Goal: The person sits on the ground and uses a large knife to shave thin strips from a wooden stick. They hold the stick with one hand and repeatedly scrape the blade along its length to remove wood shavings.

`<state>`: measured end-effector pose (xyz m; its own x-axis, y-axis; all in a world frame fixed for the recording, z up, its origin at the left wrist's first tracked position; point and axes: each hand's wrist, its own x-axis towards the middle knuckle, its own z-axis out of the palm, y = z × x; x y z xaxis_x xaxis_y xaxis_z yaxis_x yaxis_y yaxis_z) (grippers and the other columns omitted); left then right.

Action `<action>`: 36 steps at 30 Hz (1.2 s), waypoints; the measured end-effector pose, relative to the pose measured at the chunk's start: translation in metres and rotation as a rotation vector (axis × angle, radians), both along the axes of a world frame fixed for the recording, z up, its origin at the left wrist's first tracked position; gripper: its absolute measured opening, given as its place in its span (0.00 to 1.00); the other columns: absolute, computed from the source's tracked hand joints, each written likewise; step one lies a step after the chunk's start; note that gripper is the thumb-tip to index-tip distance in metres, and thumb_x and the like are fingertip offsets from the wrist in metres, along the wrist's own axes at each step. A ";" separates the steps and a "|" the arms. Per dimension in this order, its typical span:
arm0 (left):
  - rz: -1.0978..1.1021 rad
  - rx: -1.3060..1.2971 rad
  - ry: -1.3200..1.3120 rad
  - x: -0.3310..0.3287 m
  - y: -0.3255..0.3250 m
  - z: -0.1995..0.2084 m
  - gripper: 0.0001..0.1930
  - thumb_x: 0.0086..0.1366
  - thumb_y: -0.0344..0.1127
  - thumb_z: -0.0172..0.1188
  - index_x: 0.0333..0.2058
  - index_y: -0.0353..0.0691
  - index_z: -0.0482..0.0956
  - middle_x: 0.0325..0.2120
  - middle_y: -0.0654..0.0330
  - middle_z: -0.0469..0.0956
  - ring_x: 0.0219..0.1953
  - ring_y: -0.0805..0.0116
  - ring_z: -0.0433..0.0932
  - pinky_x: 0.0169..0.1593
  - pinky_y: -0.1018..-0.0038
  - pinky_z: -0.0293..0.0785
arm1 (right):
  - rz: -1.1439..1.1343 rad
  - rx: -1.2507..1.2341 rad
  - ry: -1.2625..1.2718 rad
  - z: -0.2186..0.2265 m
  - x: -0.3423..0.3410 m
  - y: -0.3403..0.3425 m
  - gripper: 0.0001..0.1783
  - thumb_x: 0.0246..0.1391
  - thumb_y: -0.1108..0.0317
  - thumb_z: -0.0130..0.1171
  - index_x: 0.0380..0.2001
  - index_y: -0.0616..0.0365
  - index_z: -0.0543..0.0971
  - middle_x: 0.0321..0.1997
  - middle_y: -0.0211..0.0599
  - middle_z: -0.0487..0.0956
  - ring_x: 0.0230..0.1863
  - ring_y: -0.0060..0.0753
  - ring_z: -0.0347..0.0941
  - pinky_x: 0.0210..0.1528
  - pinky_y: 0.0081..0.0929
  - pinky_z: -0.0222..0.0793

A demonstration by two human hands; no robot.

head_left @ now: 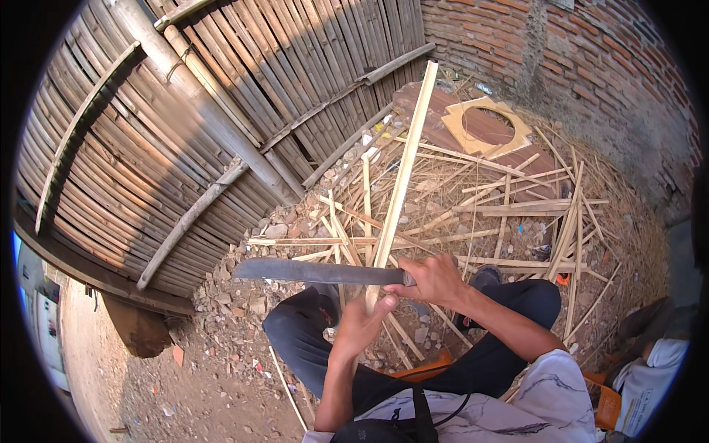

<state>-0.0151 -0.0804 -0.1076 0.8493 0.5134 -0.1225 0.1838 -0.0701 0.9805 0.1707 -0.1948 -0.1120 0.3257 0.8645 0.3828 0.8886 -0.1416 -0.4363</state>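
My right hand [437,281] is closed round the handle of a machete, and its long dark blade [317,272] points to the left. The blade lies across a long pale bamboo strip [405,173], just above my left hand. My left hand [357,325] grips the strip near its lower end, its thumb close to my right hand's fingers. From there the strip slants up and away toward the far wall. The lowest end of the strip is hidden behind my left hand and wrist. Both hands are between my bent knees.
Many cut bamboo strips [487,210] lie crisscrossed on stony ground ahead. Behind them is a yellowish square board with a round hole [450,118]. A bamboo slat wall [244,81] stands left, a brick wall [591,81] far right. Another person [657,376] sits at my right.
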 end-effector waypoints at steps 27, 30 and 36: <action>0.006 -0.059 0.132 -0.025 0.003 0.004 0.23 0.77 0.51 0.57 0.33 0.33 0.80 0.18 0.74 0.67 0.23 0.84 0.61 0.24 0.76 0.58 | -0.011 0.019 0.065 0.005 0.011 0.004 0.37 0.62 0.30 0.55 0.31 0.59 0.80 0.09 0.42 0.70 0.11 0.46 0.72 0.19 0.43 0.67; -0.010 -0.108 0.220 -0.048 0.003 0.005 0.26 0.78 0.53 0.54 0.29 0.34 0.79 0.17 0.74 0.65 0.22 0.84 0.60 0.23 0.76 0.57 | -0.097 0.069 0.154 0.004 0.042 0.003 0.37 0.63 0.30 0.53 0.32 0.59 0.81 0.08 0.42 0.68 0.11 0.46 0.71 0.19 0.43 0.66; -0.017 -0.150 0.222 -0.051 0.003 0.003 0.30 0.80 0.55 0.48 0.22 0.38 0.72 0.16 0.73 0.63 0.21 0.83 0.58 0.23 0.75 0.56 | -0.080 0.083 0.146 0.004 0.028 0.000 0.37 0.61 0.30 0.55 0.30 0.59 0.81 0.07 0.39 0.65 0.10 0.45 0.69 0.18 0.41 0.63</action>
<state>-0.0659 -0.0773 -0.1050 0.8012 0.4615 -0.3808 0.3959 0.0684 0.9158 0.1984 -0.1946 -0.1083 0.4497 0.8011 0.3949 0.8020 -0.1677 -0.5732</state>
